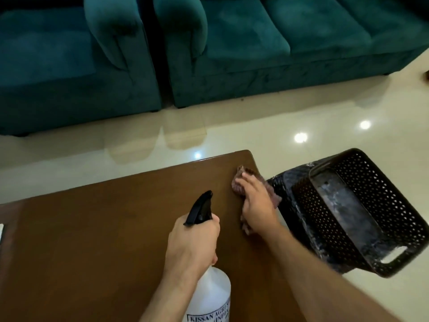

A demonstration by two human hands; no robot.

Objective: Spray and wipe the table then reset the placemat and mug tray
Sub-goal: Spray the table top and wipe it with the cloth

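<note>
A person leans over a dark brown polished wooden desk (97, 240) in a tiled sitting room, teal velvet sofas (255, 54) lining the far side. At the far left edge of the desk, a sliver of something pale (1, 231) is too cropped to identify. Left of centre, the left hand (193, 242) is curled around the neck of a translucent white plastic spray bottle (212, 296) with a black trigger head (200, 209), its nozzle pointing away across the desk; whether a finger is on the trigger cannot be told. The bottle looks rigid and smooth, its weight depending on a fill level that cannot be read here; the narrow neck below the trigger is judged the surest place to hold it. To its right, the right hand (256, 201) lies with fingers mostly extended on a crumpled reddish-brown cleaning cloth (239, 183), pressing it flat to the desk near the far right corner. The cloth appears soft and limp, best driven under a spread palm, not pinched. Farther right, off the desk and apparently on the cream floor tiles (325, 112), a dark perforated plastic basket (362, 212) sits tipped, with something dark and glossy against it. No placemat or mug tray is visible, so the wiping stage seems unfinished and the reset yet to come.
</note>
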